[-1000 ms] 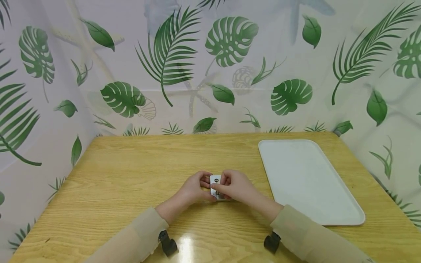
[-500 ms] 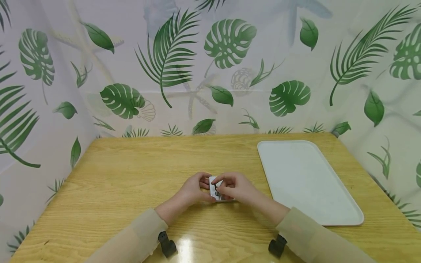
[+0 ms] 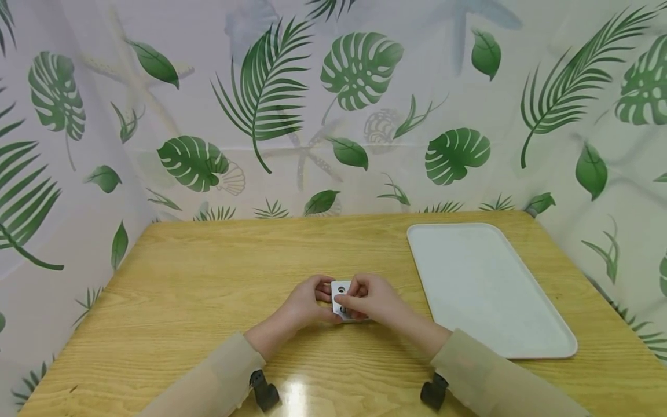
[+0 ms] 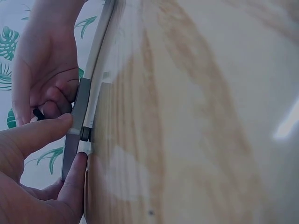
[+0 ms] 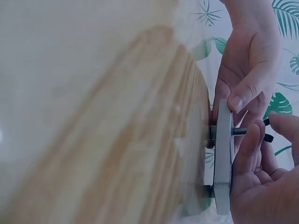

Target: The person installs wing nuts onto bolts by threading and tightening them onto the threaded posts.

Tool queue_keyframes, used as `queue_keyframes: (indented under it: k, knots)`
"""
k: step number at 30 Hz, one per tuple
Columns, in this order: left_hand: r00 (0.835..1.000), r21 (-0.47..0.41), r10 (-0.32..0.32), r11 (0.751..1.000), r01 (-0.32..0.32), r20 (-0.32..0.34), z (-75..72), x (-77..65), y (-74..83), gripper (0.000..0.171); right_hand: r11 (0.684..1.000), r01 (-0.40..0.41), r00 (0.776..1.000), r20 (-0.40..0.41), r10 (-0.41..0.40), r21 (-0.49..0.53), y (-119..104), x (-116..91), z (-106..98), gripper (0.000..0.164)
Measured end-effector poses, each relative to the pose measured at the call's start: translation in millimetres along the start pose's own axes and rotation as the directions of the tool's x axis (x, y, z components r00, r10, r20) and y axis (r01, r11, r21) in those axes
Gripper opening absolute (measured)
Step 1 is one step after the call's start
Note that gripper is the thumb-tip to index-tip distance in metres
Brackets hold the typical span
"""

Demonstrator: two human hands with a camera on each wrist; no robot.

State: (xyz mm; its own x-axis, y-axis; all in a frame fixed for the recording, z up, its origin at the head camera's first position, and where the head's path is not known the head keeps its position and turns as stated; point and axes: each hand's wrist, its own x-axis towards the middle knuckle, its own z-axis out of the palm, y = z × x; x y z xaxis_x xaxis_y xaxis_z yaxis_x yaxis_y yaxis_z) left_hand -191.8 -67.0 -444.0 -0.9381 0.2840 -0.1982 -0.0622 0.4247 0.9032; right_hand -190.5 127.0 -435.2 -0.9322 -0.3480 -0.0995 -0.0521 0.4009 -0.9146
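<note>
My left hand (image 3: 304,301) grips the left edge of a small silver-grey metal plate (image 3: 336,286), its thumb at the near corner. The plate has round holes in its top and sits just above the table on short dark feet (image 5: 207,191). A threaded bolt (image 5: 239,131) stands up from it. Thumb and index finger of my right hand (image 3: 376,296) come together over the bolt and pinch at its upper end. Slim black ends (image 5: 268,138) poke out among these fingers; the fingers hide how they join the bolt.
The wooden table (image 3: 219,260) stretches around both hands. To the right lies a white rectangular tray (image 3: 490,289). A leaf-printed cloth (image 3: 292,116) hangs behind the table and along its sides. Black wrist cameras (image 3: 264,391) sit below both sleeves.
Half a second ago the right index finger was stretched out, showing a black bar over the plate. Now the finger is drawn back towards the thumb. The left hand keeps its grip.
</note>
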Motion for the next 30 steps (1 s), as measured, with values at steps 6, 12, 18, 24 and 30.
queue_keyframes:
  k: [6, 12, 18, 24, 30]
  knots:
    - [1.000, -0.009, -0.013, 1.000, 0.013, 0.001, 2.1, -1.0, -2.6, 0.077, 0.997, -0.028, 0.999, -0.033, 0.026, -0.068, -2.4, -3.0, 3.1, 0.029]
    - [1.000, -0.006, -0.013, 1.000, 0.013, 0.006, 1.5, 0.4, -3.2, 0.077, 0.997, 0.061, 0.997, 0.048, -0.059, -0.052, -1.2, -6.3, -1.0, 0.022]
    - [1.000, -0.002, -0.014, 1.000, 0.014, 0.013, 0.1, -0.1, -2.9, 0.077, 0.992, 0.125, 0.984, 0.126, -0.126, 0.012, 4.4, -6.1, -2.2, 0.031]
    - [1.000, -0.015, -0.002, 1.000, 0.002, 0.016, -0.8, -1.3, -1.3, 0.076, 0.996, 0.064, 0.992, 0.107, -0.069, 0.055, 4.1, -4.0, -1.4, 0.021]
    - [1.000, -0.032, -0.009, 0.999, 0.009, 0.014, -0.8, -0.8, 0.0, 0.077, 1.000, -0.014, 0.999, 0.043, 0.014, 0.016, -3.2, -1.6, 1.1, 0.018]
